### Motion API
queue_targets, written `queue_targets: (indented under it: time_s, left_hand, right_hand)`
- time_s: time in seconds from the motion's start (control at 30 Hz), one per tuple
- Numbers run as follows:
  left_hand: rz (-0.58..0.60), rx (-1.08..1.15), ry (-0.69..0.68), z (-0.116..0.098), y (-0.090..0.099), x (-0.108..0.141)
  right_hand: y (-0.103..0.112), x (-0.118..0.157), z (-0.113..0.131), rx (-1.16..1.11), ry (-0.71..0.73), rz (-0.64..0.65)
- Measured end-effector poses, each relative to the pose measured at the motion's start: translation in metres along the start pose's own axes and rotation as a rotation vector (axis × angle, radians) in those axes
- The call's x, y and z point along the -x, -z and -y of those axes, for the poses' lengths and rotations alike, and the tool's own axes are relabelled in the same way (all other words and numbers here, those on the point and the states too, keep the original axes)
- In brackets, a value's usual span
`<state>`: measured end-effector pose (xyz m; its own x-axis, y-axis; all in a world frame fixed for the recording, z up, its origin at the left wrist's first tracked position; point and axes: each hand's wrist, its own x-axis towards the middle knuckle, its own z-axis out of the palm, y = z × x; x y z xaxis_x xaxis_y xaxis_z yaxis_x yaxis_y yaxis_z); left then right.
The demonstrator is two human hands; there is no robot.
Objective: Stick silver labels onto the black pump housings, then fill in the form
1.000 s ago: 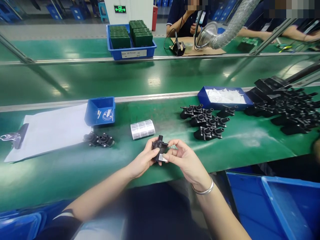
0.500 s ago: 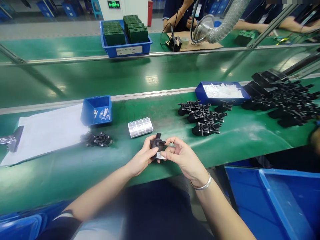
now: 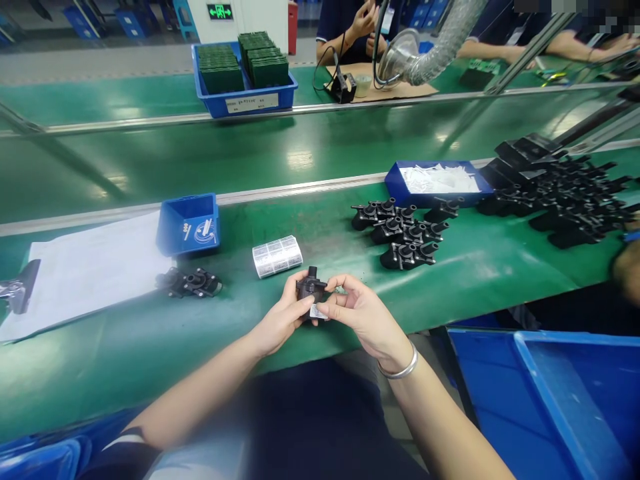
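Hands (image 3: pixel 327 310) hold black part (image 3: pixel 311 288) near green bench's (image 3: pixel 240 340) edge.

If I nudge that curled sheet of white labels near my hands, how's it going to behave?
The curled label sheet looks thin, so it's probably light and a bit floppy. Its rounded shape on the flat green tabletop suggests it might rock or roll. It could also flatten if pressed.
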<state>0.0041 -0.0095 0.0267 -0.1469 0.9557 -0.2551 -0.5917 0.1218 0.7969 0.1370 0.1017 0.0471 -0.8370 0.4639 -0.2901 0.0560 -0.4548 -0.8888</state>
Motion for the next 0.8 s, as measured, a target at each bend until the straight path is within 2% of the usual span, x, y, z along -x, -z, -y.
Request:
queue_targets:
  time_s: [0.23, 0.8]
  left_hand:
    - [0.014, -0.048, -0.018, 0.0012, 0.0, 0.0003]
    - [-0.004, 0.033, -0.023, 0.0042, 0.0012, 0.0007]
  right_hand:
    - [0.0, 0.0003, 0.0017, 0.004, -0.009, -0.011]
    - [-0.0039, 0.0035, 0.0094, 0.024, 0.023, -0.027]
